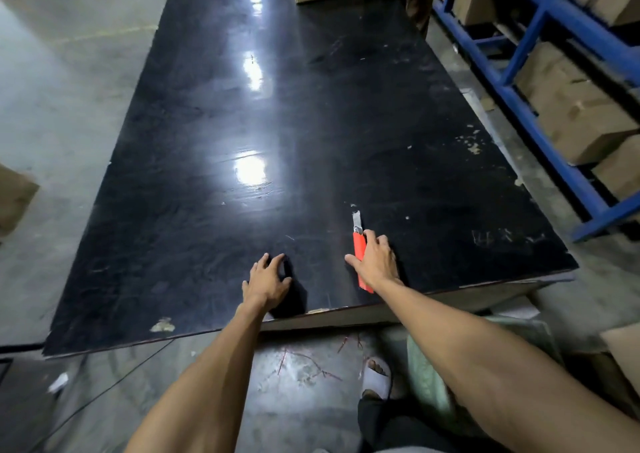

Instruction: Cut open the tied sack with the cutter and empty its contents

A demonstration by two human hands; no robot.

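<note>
We see the right hand [375, 262] lying flat, fingers spread, on the red-handled cutter [359, 249], which rests on the black tabletop [207, 175] near its front edge with the blade extended beyond the fingertips. Just to its left, the left hand [268, 279] is open and holds nothing, its fingers splayed on the tabletop. Below the right forearm, beside the sandalled foot [377, 376], we note a pale green sack [429, 366] on the floor.
</note>
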